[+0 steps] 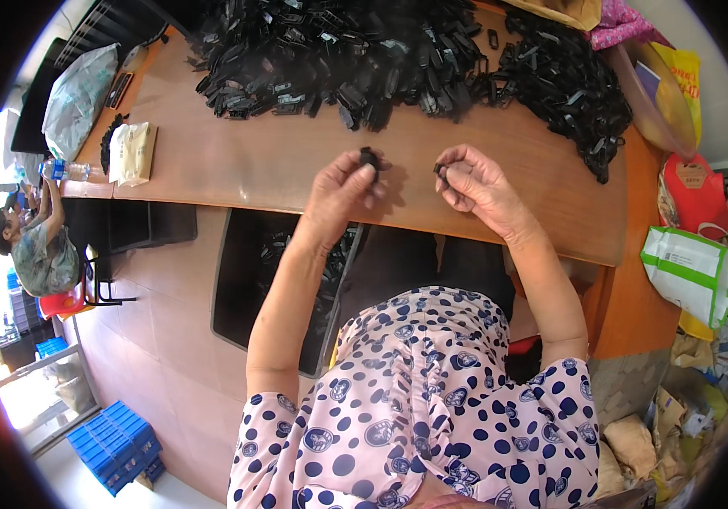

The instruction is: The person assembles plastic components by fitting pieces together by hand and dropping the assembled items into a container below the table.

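Observation:
Both my hands are raised over the near part of a brown wooden table (237,161). My left hand (343,188) pinches a small black plastic part (369,158) between thumb and fingers; its fingers are slightly blurred. A short way to the right, my right hand (481,188) is closed on another small black piece (441,172), mostly covered by the fingertips. The hands are apart. Beyond them lies a large heap of small black plastic parts (338,59), and at the far right a second heap of black pieces (563,89).
Below the table edge, left of my legs, a black crate (241,288) holds more black parts. A beige packet (132,154), a water bottle (67,170) and a plastic bag (80,97) lie left. Another person (41,246) sits there. Bags (688,267) hang right; blue crates (115,445) stand on the floor.

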Available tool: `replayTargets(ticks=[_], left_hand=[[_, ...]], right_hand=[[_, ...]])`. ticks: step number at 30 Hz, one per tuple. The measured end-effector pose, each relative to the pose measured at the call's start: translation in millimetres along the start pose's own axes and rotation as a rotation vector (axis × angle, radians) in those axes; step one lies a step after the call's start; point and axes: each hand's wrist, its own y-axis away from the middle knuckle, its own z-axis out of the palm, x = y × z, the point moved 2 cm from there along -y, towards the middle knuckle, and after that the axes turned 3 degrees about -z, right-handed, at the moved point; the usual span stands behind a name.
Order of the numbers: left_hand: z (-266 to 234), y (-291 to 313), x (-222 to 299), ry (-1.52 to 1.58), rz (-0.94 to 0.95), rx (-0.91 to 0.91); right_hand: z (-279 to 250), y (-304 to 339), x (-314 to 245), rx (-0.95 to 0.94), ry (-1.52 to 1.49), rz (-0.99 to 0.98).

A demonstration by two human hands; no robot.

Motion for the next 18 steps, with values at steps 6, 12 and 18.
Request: replayTargets(ticks=[6, 12, 18], left_hand=[[37, 29, 3, -0.355, 0.164, 0.015], [47, 36, 6, -0.587, 0.330, -0.010], [52, 43, 11, -0.722, 0.375, -0.020]], right_hand=[[32, 11, -5, -0.049, 0.055, 0.022], [36, 17, -6, -0.077, 0.059, 0.048], [34, 24, -9, -0.102, 0.087, 0.116]])
